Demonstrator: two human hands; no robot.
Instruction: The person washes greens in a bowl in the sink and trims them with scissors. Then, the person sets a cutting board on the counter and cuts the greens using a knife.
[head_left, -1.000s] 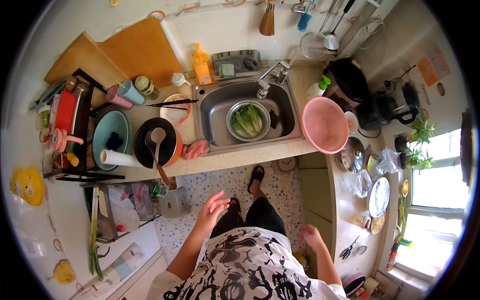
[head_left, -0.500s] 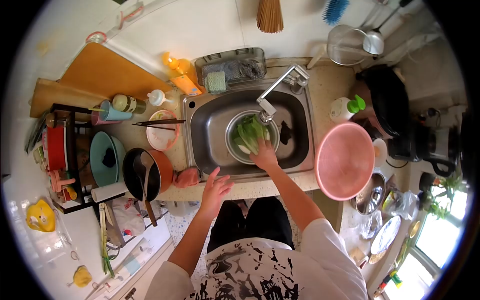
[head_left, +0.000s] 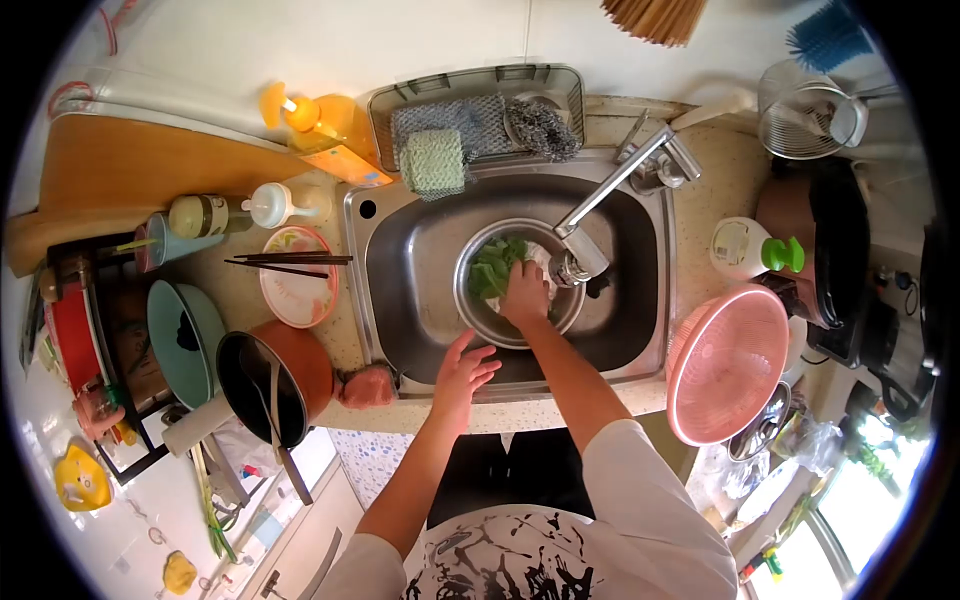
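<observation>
Resting on the leafy greens (head_left: 492,268), the right hand (head_left: 527,295) lay inside the metal bowl (head_left: 490,325) near the centre of the frame in the head view. Its fingers pointed down onto the greens and partly hid them; whether they were closed around a stem or merely pressed on it, I could not tell. Leaves spread to the left of the fingers, and a pale part showed just above the hand. The bowl stood in the steel sink (head_left: 415,290), with the faucet (head_left: 612,205) slanting down from the upper right so that its head hung over the bowl's right rim. The left hand (head_left: 465,378) was held at the sink's lower edge, below and left of the bowl, its fingers loosely spread and grasping nothing.

Above the sink, a rack (head_left: 378,115) held a green sponge (head_left: 435,163) and a wire scourer (head_left: 543,130), with an orange bottle (head_left: 345,130) just beside it in the upper left. At left, dark chopsticks (head_left: 290,259) lay across a patterned dish (head_left: 298,300), and a pot (head_left: 318,365) with long-handled utensils stood near a teal basin (head_left: 205,330). Right of the sink, a pink basket (head_left: 727,365) sat tilted below a bottle with a green pump (head_left: 740,248).
</observation>
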